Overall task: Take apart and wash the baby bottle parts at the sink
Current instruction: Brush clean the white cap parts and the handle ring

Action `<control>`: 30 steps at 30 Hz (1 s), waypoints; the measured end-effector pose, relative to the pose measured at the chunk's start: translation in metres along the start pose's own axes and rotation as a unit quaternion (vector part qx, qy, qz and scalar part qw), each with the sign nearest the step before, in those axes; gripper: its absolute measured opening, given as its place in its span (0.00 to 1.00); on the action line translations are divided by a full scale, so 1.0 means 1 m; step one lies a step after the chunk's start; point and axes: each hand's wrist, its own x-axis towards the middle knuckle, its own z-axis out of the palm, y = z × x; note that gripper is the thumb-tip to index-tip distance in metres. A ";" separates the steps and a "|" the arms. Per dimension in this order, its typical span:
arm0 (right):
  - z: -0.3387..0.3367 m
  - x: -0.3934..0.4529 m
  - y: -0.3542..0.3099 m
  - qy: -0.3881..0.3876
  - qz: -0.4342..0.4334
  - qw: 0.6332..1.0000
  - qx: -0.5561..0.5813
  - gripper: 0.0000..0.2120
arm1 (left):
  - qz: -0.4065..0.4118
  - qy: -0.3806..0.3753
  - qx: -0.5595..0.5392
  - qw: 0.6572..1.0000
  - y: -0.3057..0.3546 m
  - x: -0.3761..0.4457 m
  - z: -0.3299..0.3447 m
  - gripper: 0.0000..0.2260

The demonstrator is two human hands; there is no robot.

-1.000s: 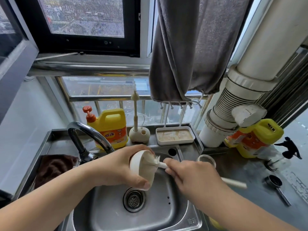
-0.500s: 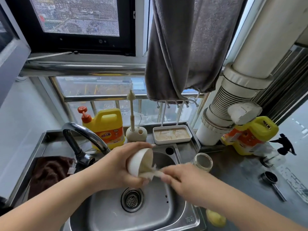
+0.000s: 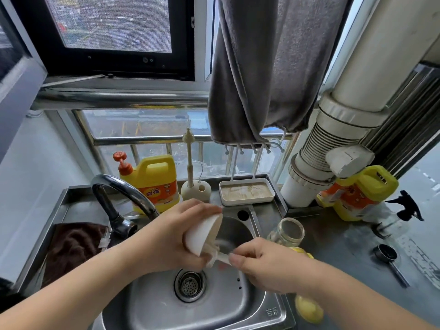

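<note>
Over the steel sink (image 3: 273,313), a white bottle cap (image 3: 202,234) is gripped by the left hand (image 3: 176,236) and scrubbed inside with a brush (image 3: 220,256) pinched in the right hand (image 3: 266,265); rinsing probably comes next.

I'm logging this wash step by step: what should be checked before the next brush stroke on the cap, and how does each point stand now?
1. Left hand grips the cap: ok.
2. Right hand pinches the brush: ok.
3. Brush head at the cap's opening: ok.
4. Cap held over the sink: ok.
5. Water running from the tap: not ok, none visible.
6. Soap on the brush: cannot tell, blurred.
</note>
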 end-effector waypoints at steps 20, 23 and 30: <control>-0.008 -0.010 -0.006 -0.045 -0.012 0.994 0.100 0.17 | -0.244 -0.164 -0.205 0.934 0.013 0.015 -0.028 0.39; -0.008 -0.012 -0.001 -0.033 -0.033 0.996 0.081 0.12 | -0.253 -0.188 -0.274 0.908 0.014 0.016 -0.024 0.42; -0.006 -0.017 -0.002 -0.030 -0.029 0.996 0.080 0.11 | -0.267 -0.161 -0.324 0.893 0.025 0.017 -0.018 0.43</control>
